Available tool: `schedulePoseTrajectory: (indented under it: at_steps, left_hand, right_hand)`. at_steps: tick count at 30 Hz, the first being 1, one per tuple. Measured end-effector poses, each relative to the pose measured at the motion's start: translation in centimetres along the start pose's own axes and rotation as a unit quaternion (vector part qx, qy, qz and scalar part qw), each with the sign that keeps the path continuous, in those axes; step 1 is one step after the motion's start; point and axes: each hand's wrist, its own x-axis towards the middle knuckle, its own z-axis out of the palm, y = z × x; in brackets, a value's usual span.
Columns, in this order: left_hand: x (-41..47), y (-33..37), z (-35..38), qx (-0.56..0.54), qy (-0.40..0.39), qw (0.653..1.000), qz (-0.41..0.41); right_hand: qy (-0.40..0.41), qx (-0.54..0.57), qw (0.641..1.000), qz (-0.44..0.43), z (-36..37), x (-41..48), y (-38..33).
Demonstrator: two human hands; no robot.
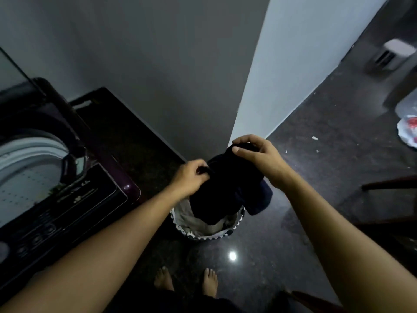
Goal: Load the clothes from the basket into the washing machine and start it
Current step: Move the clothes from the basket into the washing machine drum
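A black garment [222, 188] hangs above the patterned laundry basket [209, 233] on the floor ahead of me. My left hand [191, 177] grips its left edge, and my right hand [257, 159] pinches its top a little higher. The lower part of the garment droops into the basket, where light cloth [203, 220] lies. A dark blue piece [262, 199] hangs over the basket's right rim. At the left stands the top-loading washing machine [67, 199], lid up, with its perforated drum [24, 188] open and its control panel [45, 231] facing me.
A grey wall corner [234, 109] rises right behind the basket. My bare feet [187, 281] stand on the dark glossy floor. Dark wooden furniture [388, 186] is at the right. A white bag with red contents [408, 129] lies far right.
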Motion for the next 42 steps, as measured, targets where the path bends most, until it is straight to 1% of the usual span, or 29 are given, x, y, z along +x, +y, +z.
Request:
schedulePoseTrajectory:
  at_steps: [3,5,8,10,12,13,15,17,18,20,22,24,26,28,29,30,32,33,35,37,39,41,42]
  left_hand:
    - [-0.5,4.4,-2.9,-0.063,0.020,0.997,0.026]
    - [-0.9,6.8,-4.6,-0.091,0.027,0.995,0.043]
    - [-1.5,10.1,-6.9,-0.127,0.052,0.988,0.065]
    - [-2.1,12.2,-8.2,-0.147,0.070,0.984,0.078]
    - [-2.7,14.3,-9.3,-0.156,0.084,0.980,0.091]
    - [-2.9,15.1,-9.8,-0.158,0.089,0.978,0.100]
    - [-3.6,17.0,-10.8,-0.163,0.098,0.975,0.119]
    - [-4.2,18.6,-11.8,-0.160,0.102,0.970,0.151]
    - [-4.5,19.3,-12.3,-0.155,0.103,0.968,0.170]
    - [-5.0,20.2,-13.2,-0.154,0.106,0.961,0.206]
    - [-5.3,20.8,-14.2,-0.166,0.107,0.956,0.216]
    - [-5.8,21.0,-15.2,-0.162,0.098,0.964,0.189]
    - [-6.3,20.7,-15.8,-0.120,0.059,0.982,0.131]
    - [-7.2,20.8,-15.1,-0.067,0.008,0.995,0.074]
    - [-7.4,21.1,-14.3,-0.048,0.001,0.997,0.065]
    - [-7.3,21.4,-13.4,-0.034,0.014,0.997,0.061]
    - [-6.3,22.1,-12.2,-0.029,0.085,0.995,0.043]
    - [-5.8,22.4,-12.0,-0.065,0.111,0.991,0.020]
    - [-4.9,23.2,-12.1,-0.183,0.127,0.975,-0.020]
    - [-4.7,23.9,-12.8,-0.256,0.127,0.958,-0.017]
    - [-4.8,24.8,-13.6,-0.307,0.114,0.945,0.023]
    - [-5.1,25.8,-14.5,-0.358,0.092,0.926,0.070]
    - [-5.0,26.2,-14.8,-0.374,0.087,0.919,0.083]
  right_hand:
    - [-0.019,-0.139,0.990,0.021,-1.6,-1.4,-1.4]
    - [-0.016,-0.187,0.982,0.036,-2.1,-2.1,-1.8]
    - [-0.004,-0.156,0.987,0.041,-2.0,-3.0,-2.6]
    - [0.006,-0.143,0.990,-0.008,-1.6,-3.6,-3.6]
    - [-0.019,-0.116,0.990,-0.072,-0.8,-4.4,-5.2]
    - [-0.044,-0.107,0.989,-0.087,-0.4,-4.5,-6.0]
    - [-0.079,-0.156,0.979,-0.104,0.3,-4.4,-7.2]
    - [-0.067,-0.226,0.965,-0.110,0.7,-3.8,-8.3]
    - [-0.053,-0.223,0.968,-0.103,0.9,-3.5,-8.9]
    - [-0.038,-0.174,0.979,-0.095,1.3,-3.4,-10.4]
    - [-0.015,-0.142,0.983,-0.111,1.4,-3.6,-12.3]
    - [0.003,-0.079,0.989,-0.128,1.0,-3.5,-14.0]
    - [0.013,-0.017,0.989,-0.149,0.8,-3.9,-15.9]
    - [-0.003,0.013,0.984,-0.179,1.0,-4.6,-17.4]
    - [-0.015,0.027,0.980,-0.199,1.2,-5.0,-17.9]
    - [-0.029,0.040,0.974,-0.219,1.5,-5.2,-18.4]
    - [-0.046,0.038,0.963,-0.263,1.7,-5.2,-18.9]
    - [-0.043,0.016,0.957,-0.287,1.5,-4.9,-18.8]
    - [-0.024,-0.056,0.947,-0.317,0.3,-4.3,-18.2]
    - [-0.007,-0.132,0.946,-0.296,-1.1,-4.1,-16.7]
    - [-0.022,-0.169,0.959,-0.225,-2.0,-3.7,-14.0]
    - [-0.024,-0.185,0.972,-0.144,-2.1,-2.9,-11.5]
    - [-0.019,-0.169,0.979,-0.116,-2.1,-2.3,-10.6]
